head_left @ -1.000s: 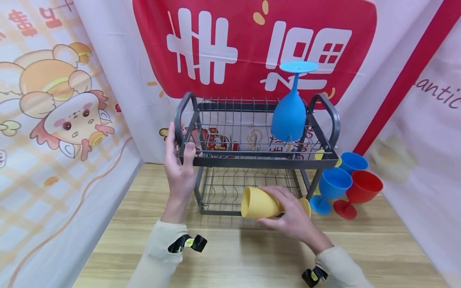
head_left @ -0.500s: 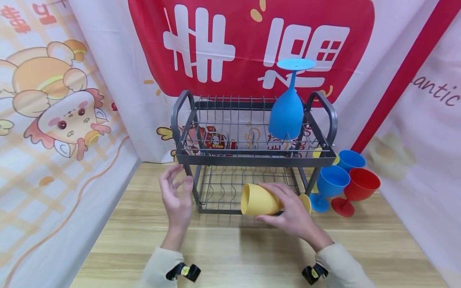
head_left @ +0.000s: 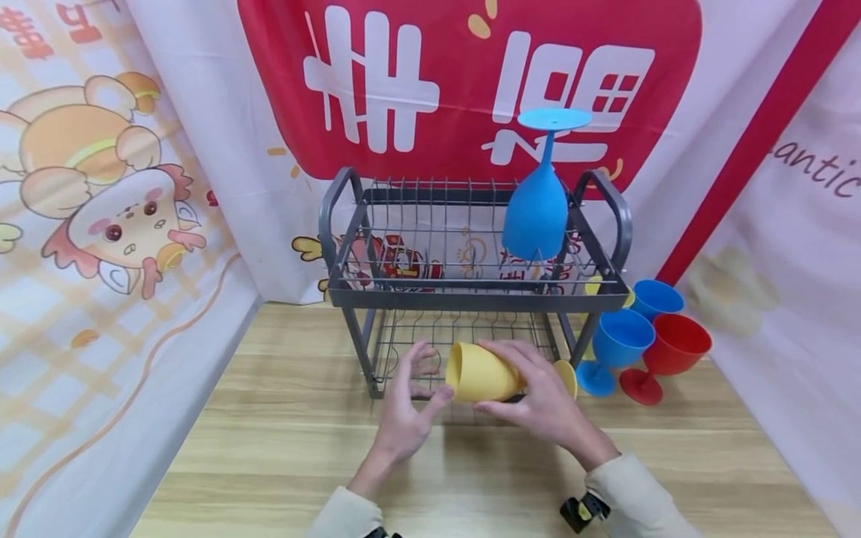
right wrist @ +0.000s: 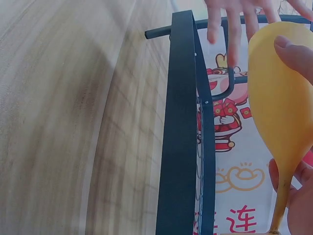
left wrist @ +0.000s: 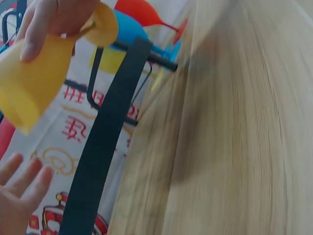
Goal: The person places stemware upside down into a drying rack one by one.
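Note:
A yellow goblet (head_left: pixel 484 373) lies sideways in the grip of my right hand (head_left: pixel 541 396), its mouth toward the left and its foot toward the right. Thumb and fingers wrap its bowl, as the right wrist view also shows. My left hand (head_left: pixel 406 407) is beside the goblet's mouth, fingers spread and holding nothing; in the left wrist view its fingertips stand apart from the rim. Behind both hands stands a dark two-tier dish rack (head_left: pixel 471 300). On its upper tier a blue goblet (head_left: pixel 536 213) rests upside down, foot uppermost.
Right of the rack, several goblets stand upright on the wooden table (head_left: pixel 282 463): a red goblet (head_left: pixel 676 347), a blue goblet (head_left: pixel 622 340), another blue goblet (head_left: pixel 658 297) and yellow partly hidden behind the rack. Printed cloth (head_left: pixel 195 97) hangs around the back and sides.
My left hand has let go of the rack's left handle, dropped down, and moved right to the yellow goblet's mouth. My right hand keeps its hold with hardly any movement.

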`<control>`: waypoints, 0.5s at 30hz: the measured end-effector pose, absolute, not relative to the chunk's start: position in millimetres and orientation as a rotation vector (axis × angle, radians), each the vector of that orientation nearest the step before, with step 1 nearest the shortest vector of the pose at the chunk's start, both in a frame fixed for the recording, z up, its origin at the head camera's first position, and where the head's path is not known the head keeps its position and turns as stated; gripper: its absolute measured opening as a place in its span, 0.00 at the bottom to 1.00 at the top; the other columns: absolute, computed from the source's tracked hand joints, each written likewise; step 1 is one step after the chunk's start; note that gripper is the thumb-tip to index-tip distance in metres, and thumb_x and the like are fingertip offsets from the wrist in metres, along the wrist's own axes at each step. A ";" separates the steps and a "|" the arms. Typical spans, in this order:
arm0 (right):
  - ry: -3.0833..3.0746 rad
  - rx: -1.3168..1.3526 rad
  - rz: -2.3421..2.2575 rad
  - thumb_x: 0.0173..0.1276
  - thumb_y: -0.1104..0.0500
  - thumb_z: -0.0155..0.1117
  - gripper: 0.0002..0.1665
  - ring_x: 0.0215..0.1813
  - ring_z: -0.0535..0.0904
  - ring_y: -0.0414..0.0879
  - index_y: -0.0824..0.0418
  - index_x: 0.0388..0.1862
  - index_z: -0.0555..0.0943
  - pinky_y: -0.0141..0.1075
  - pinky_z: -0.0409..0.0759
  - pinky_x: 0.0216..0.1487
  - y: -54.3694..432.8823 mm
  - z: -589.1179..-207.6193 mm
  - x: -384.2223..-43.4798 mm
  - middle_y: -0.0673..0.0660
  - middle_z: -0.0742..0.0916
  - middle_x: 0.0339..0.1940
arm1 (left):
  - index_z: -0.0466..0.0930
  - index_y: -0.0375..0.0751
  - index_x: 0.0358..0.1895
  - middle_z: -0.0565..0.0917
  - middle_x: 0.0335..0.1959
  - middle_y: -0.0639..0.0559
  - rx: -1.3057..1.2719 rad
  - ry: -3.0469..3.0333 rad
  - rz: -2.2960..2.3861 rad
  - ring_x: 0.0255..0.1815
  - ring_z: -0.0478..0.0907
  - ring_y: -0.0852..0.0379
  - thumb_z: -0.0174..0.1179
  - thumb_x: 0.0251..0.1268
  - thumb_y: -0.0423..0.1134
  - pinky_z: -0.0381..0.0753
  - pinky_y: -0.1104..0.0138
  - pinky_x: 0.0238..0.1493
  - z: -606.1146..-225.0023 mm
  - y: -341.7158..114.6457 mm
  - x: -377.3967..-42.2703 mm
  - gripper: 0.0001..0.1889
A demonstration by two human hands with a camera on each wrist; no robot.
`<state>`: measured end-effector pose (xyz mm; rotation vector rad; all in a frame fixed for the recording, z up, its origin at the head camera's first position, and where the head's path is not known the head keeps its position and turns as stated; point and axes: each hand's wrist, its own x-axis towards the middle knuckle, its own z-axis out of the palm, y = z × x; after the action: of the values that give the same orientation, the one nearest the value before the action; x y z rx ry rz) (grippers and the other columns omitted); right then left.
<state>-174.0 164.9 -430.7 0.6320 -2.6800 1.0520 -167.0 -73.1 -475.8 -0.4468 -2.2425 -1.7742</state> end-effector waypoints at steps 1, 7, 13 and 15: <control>-2.685 0.632 1.050 0.53 0.42 0.87 0.53 0.68 0.79 0.54 0.34 0.77 0.73 0.57 0.87 0.61 164.7 -430.8 -173.2 0.50 0.79 0.72 | 0.60 0.57 0.82 0.75 0.75 0.49 -0.473 -2.273 -1.802 0.65 0.81 0.44 0.69 0.69 0.46 0.88 0.60 0.55 -474.9 -70.4 -166.4 0.41; -2.685 0.646 1.016 0.52 0.43 0.87 0.52 0.68 0.77 0.51 0.37 0.76 0.74 0.53 0.87 0.60 163.9 -431.5 -170.0 0.49 0.80 0.72 | 0.63 0.56 0.82 0.75 0.75 0.48 -0.508 -2.357 -1.867 0.61 0.82 0.44 0.73 0.64 0.49 0.88 0.65 0.49 -469.7 -60.3 -166.2 0.43; -2.683 0.688 0.987 0.52 0.43 0.87 0.52 0.69 0.76 0.50 0.35 0.77 0.73 0.52 0.86 0.60 162.2 -430.2 -170.3 0.48 0.80 0.73 | 0.63 0.65 0.81 0.76 0.73 0.51 -0.485 -2.387 -1.873 0.58 0.81 0.46 0.73 0.63 0.50 0.87 0.64 0.50 -465.5 -59.0 -169.4 0.43; -2.685 0.696 0.984 0.52 0.43 0.87 0.53 0.70 0.76 0.51 0.35 0.77 0.74 0.52 0.86 0.61 161.7 -429.4 -170.3 0.48 0.80 0.73 | 0.64 0.68 0.80 0.76 0.72 0.53 -0.503 -2.395 -1.869 0.58 0.81 0.47 0.73 0.63 0.50 0.87 0.64 0.52 -463.4 -58.9 -170.2 0.42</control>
<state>-170.3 161.7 -429.4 0.6963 -2.6845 0.9844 -170.2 -58.9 -463.4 -0.5034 -2.3951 -1.8692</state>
